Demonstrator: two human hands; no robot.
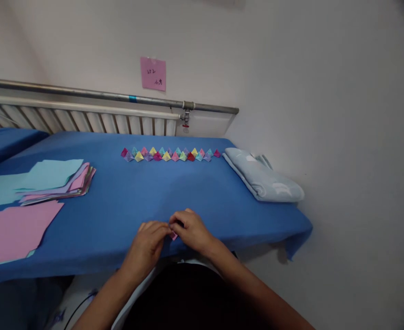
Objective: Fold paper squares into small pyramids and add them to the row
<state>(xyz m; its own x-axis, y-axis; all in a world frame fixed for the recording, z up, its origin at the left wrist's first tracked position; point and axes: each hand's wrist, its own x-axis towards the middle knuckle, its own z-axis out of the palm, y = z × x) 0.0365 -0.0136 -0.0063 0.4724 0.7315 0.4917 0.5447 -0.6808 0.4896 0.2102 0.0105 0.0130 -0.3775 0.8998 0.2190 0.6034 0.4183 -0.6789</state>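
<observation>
A small piece of pink paper (173, 236) lies at the near edge of the blue-covered table (126, 206), mostly hidden by my fingers. My left hand (147, 245) pinches it from the left, fingertips pressed together. From the other side my right hand (194, 233) closes thumb and forefinger on the same paper. The fingertips of both hands meet over it. Farther back, two rows of small folded paper pieces (166, 156) in pink, yellow, purple, blue and red stretch across the cloth.
At the left lie a stack of coloured paper sheets (52, 174) and a fanned pile of pink sheets (19, 229). A folded light-blue blanket (265, 176) sits at the right end by the wall. Behind the table are a radiator (112, 123) and a metal pipe (95, 95).
</observation>
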